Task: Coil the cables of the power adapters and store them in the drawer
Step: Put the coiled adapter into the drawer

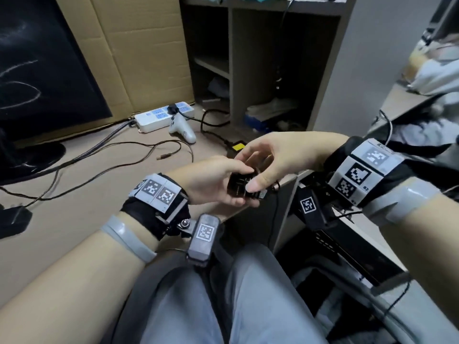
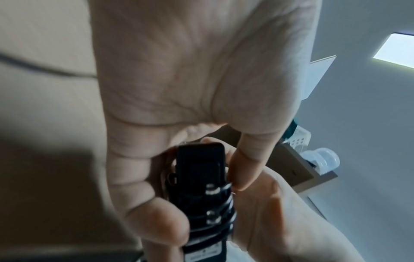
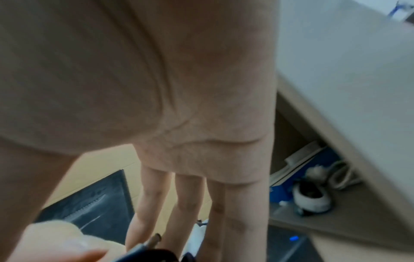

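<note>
Left hand [image 1: 211, 181] and right hand [image 1: 270, 157] clasp the cable-wrapped adapter [image 1: 242, 186] between them.

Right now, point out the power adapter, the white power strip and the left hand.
power adapter [image 2: 199, 170], left wrist view, black body.
white power strip [image 1: 149, 120], head view, casing top.
left hand [image 1: 211, 180], head view, back of hand.

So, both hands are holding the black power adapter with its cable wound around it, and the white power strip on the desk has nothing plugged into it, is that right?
Not quite: the head view shows a black plug seated in the white power strip. The rest holds: the left hand and right hand hold the black power adapter, cable wound round it.
</note>
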Motion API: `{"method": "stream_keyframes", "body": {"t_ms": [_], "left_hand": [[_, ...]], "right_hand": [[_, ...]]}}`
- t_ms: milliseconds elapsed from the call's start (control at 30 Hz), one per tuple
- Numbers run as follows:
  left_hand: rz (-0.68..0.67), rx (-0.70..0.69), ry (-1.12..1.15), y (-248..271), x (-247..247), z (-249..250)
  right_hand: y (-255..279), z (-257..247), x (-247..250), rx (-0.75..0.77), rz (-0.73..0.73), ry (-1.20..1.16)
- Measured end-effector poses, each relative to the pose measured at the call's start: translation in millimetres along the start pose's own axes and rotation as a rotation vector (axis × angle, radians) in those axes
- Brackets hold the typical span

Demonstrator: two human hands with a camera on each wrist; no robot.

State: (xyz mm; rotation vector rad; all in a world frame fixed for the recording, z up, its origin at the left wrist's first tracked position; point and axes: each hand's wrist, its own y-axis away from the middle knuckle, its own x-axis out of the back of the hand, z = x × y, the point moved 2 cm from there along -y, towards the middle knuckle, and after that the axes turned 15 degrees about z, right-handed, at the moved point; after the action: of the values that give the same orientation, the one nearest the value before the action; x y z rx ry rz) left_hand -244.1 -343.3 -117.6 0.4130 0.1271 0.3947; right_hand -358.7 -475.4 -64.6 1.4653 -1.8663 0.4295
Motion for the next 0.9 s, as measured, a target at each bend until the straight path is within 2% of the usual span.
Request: {"method": "stream_keyframes", "body": {"t_ms": [167, 267, 367, 500, 633, 700, 767, 833, 900], "left_hand": [[-0.160, 0.083, 0.004, -37.1, -69.1, -2.4], [-0.165, 0.114, 0.010, -60.1, -109.7, -6.3], [-0.136, 0.150, 0.064, -78.8, -143.2, -6.8], [-0.170, 0.179, -0.062, -92.0, -171.1, -6.4], [-0.145, 0.315, -0.199, -107.6, -173.0, -16.8], [-0.047, 0.399, -0.290, -112.9, -169.5, -24.2], [0.044, 0.464, -0.357, -117.4, -166.2, -33.0], [0.058, 0.506, -0.408, -124.2, -165.9, -42.9], [0.035, 0.538, -0.428, -132.9, -168.3, -50.6]], "right_hand": [[41.5, 54.1, 27.0, -0.148, 0.045, 0.076], [63.1, 89.4, 41.2, -0.235, 0.067, 0.124], [79.1, 113.9, 50.4, -0.287, 0.160, 0.170], [88.5, 136.1, 58.9, -0.306, 0.241, 0.176], [91.1, 169.6, 63.8, -0.477, 0.224, 0.233], [90.6, 184.6, 64.1, -0.557, 0.195, 0.292], [87.9, 194.5, 62.4, -0.621, 0.078, 0.431], [83.8, 201.8, 58.9, -0.648, -0.073, 0.602], [80.2, 203.5, 57.1, -0.673, -0.159, 0.687]]}}
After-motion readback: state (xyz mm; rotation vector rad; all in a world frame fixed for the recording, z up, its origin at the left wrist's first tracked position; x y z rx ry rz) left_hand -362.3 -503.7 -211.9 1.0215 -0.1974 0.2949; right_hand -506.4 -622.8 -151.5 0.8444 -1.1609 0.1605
